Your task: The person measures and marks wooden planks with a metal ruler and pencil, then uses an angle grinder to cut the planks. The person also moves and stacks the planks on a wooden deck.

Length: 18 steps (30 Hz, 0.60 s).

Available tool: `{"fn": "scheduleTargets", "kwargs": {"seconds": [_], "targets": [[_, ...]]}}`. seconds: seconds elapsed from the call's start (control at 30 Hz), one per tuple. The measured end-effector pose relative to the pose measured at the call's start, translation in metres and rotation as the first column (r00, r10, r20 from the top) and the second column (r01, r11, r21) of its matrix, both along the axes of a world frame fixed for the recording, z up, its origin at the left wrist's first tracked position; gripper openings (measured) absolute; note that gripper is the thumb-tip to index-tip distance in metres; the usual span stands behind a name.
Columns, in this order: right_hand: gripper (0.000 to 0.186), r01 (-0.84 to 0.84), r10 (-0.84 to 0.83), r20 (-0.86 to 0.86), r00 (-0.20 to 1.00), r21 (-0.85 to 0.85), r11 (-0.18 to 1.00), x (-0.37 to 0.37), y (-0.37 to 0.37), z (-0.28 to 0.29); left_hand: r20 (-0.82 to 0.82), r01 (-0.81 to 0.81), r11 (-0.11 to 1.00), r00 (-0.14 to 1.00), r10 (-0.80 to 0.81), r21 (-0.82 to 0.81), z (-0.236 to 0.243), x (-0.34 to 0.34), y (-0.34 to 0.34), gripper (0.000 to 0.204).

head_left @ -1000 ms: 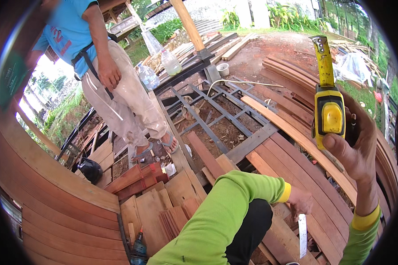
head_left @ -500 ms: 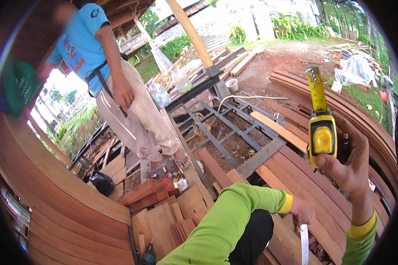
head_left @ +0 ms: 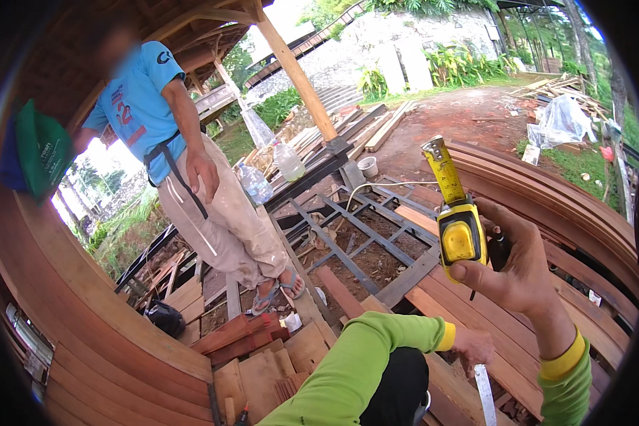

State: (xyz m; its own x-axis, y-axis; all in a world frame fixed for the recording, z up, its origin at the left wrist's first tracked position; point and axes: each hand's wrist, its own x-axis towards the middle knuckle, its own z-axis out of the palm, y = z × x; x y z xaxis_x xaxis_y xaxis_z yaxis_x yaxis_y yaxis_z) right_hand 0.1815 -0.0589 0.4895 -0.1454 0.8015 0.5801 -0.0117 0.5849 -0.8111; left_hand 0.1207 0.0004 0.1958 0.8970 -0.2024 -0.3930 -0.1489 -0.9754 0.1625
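Observation:
My right hand (head_left: pixel 508 259) is raised at right, closed round a yellow-and-black tape measure (head_left: pixel 460 236) with a short length of yellow blade (head_left: pixel 444 170) sticking up; a small dark object shows among the fingers, too small to name. My left hand (head_left: pixel 473 349) is lower, at the end of my green sleeve crossing the bottom, with its fingers closed at the top of a long white strip (head_left: pixel 485 394) over the reddish-brown boards (head_left: pixel 511 348). My dark-clothed knee (head_left: pixel 397 387) shows under that arm. Small timber offcuts (head_left: pixel 234 330) lie left of it.
A person (head_left: pixel 174 170) in blue stands at left on a narrow beam. An open steel frame (head_left: pixel 355 241) over soil lies ahead. Stacked planks (head_left: pixel 547 192) line the right. Plastic jugs (head_left: pixel 290 163), a wooden post (head_left: pixel 295 74), a black bag (head_left: pixel 165 318) and a curved timber wall (head_left: pixel 121 362) surround the area.
My right hand with the tape measure has moved left and down in view, and the blade now tilts left. The view has risen, so the surroundings sit lower. The person sits further right in view.

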Motion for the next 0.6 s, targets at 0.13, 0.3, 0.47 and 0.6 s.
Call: {"fn": "scheduleTargets", "kwargs": {"seconds": [0.13, 0.3, 0.47, 0.6], "targets": [[0.074, -0.001, 0.001, -0.017, 1.0, 0.018, 1.0, -0.01, 0.003, -0.005, 0.072, -0.032, 0.997, 0.997, 0.036, -0.064, 0.013, -0.007, -0.002, 0.045], [0.074, -0.027, 0.028, 0.059, 0.998, -0.019, 0.999, -0.016, 0.004, -0.002, 0.083, -0.082, 0.996, 0.993, 0.084, -0.036, 0.018, -0.01, -0.004, 0.037], [0.076, -0.039, 0.039, 0.052, 0.998, -0.014, 0.999, -0.028, 0.007, -0.005, 0.118, -0.084, 0.994, 0.989, 0.091, -0.065, 0.012, -0.011, -0.003, 0.037], [0.076, -0.025, 0.025, 0.061, 0.998, -0.007, 1.0, -0.041, 0.01, 0.0, 0.114, -0.037, 0.999, 0.993, 0.039, -0.019, 0.009, -0.002, -0.002, 0.045]]}}
